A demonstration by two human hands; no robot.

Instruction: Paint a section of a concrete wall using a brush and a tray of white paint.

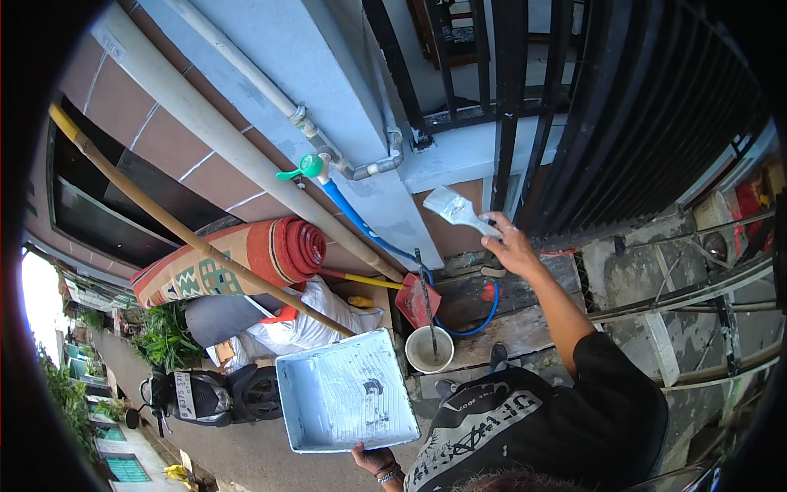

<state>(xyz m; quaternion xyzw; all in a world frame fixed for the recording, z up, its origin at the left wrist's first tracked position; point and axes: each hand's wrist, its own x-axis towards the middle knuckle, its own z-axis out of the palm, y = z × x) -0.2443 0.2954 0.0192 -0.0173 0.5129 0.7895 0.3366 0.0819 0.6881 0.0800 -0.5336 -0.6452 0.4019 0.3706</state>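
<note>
My right hand [513,246] grips the handle of a wide flat paintbrush [454,206] whose bristles are coated with pale paint. The brush is held up in front of a light blue wall post [393,215], near the base of black metal railings [507,135]. Down at the lower middle, my left hand [374,460] holds the edge of a light blue paint roller tray [320,393]. Wet-looking pale paint covers the tray's ribbed floor, with a few dark worn patches. Below the brush stands a whitish bucket [411,360] with a dark, paint-stained stick [424,289] in it.
A green-handled tap [310,166] feeds a blue hose [350,212] beside the post. A red dustpan [418,301], a rolled red rug [276,252] and a leaning bamboo pole [233,264] stand along the wall. A motorcycle [212,396] is parked beyond the tray.
</note>
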